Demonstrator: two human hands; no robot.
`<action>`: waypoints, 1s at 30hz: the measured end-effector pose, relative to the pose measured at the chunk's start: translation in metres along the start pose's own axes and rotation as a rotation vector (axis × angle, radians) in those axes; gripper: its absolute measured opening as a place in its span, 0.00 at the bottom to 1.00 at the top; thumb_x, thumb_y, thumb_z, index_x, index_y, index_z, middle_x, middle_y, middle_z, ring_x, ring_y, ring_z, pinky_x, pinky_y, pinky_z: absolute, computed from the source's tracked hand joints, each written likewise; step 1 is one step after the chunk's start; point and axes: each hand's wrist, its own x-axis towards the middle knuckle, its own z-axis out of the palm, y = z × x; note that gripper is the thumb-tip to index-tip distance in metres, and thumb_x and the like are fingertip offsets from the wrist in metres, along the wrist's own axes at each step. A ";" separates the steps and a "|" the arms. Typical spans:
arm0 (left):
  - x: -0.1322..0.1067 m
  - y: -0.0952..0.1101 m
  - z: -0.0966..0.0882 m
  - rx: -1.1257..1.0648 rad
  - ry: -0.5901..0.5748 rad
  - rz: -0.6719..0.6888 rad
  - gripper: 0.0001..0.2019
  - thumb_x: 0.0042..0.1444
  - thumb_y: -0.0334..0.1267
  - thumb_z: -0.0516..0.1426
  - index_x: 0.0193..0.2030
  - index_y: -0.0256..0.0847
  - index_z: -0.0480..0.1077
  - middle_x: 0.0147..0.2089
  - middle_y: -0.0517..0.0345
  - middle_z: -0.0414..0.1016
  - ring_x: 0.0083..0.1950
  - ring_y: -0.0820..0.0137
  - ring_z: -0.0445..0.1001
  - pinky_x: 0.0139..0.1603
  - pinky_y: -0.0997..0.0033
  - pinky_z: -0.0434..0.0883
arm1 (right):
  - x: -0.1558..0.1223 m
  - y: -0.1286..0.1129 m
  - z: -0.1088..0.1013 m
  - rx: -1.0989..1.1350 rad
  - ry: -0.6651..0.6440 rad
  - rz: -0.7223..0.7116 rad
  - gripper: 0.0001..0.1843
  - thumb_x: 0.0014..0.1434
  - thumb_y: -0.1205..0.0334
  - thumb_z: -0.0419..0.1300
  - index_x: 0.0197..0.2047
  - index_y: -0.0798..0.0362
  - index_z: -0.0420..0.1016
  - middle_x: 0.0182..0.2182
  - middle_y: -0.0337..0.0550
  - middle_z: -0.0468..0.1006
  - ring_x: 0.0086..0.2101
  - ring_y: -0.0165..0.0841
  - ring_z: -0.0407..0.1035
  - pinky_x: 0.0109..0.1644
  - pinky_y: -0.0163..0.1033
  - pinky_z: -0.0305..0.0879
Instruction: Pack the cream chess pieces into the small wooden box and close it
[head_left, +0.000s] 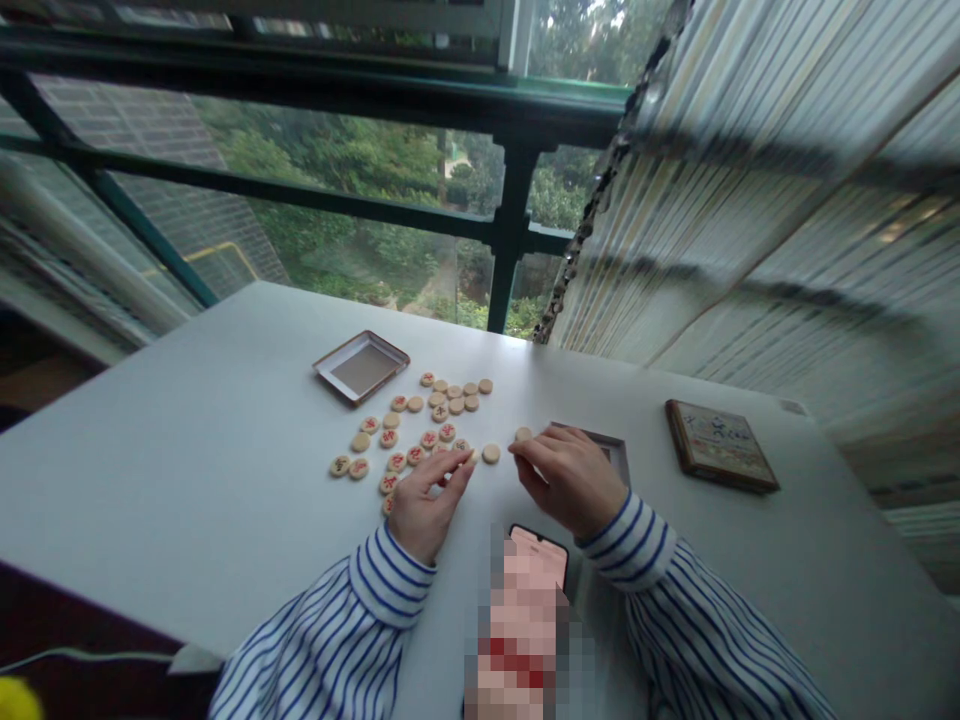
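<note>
Round wooden Chinese chess pieces (429, 439) lie loosely spread on the white table, some with red or dark characters up and others showing plain faces. My left hand (426, 508) is at their near right side, thumb and fingers pinched on the edge of one Chinese chess piece (473, 457). A plain piece (490, 454) lies between my hands. My right hand (574, 480) is bent with its fingers together; another piece (523, 434) shows just beyond its fingertips. Whether those fingers hold anything is hidden. Behind this hand a shallow grey tray (619, 458) is partly covered.
A shallow open box part (362, 366) lies at the back left. On the right is a flat box with a printed cover (721, 446). A phone (536, 570), partly blurred out, lies nearest me. Windows and a curtain (720, 200) border the white table (187, 440).
</note>
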 end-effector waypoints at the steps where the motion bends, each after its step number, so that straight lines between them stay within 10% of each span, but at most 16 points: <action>1: 0.000 0.001 0.000 -0.052 -0.005 -0.070 0.12 0.51 0.40 0.56 0.40 0.38 0.74 0.41 0.51 0.76 0.43 0.66 0.73 0.36 0.71 0.72 | 0.000 0.000 0.000 0.004 0.004 -0.003 0.11 0.58 0.66 0.49 0.39 0.51 0.72 0.29 0.42 0.76 0.34 0.31 0.66 0.40 0.36 0.53; 8: 0.005 0.009 -0.002 -0.275 -0.023 -0.380 0.18 0.46 0.46 0.58 0.40 0.35 0.74 0.30 0.54 0.77 0.30 0.71 0.73 0.30 0.74 0.71 | 0.000 -0.002 0.000 0.029 0.025 -0.023 0.10 0.58 0.65 0.49 0.38 0.52 0.72 0.29 0.43 0.76 0.34 0.31 0.66 0.40 0.36 0.53; 30: 0.003 0.006 0.002 -0.580 -0.207 -0.478 0.15 0.50 0.47 0.56 0.33 0.34 0.74 0.28 0.54 0.73 0.27 0.75 0.68 0.23 0.79 0.63 | 0.000 -0.013 0.013 0.096 0.050 -0.134 0.14 0.59 0.59 0.51 0.47 0.53 0.66 0.34 0.45 0.76 0.35 0.33 0.66 0.37 0.37 0.54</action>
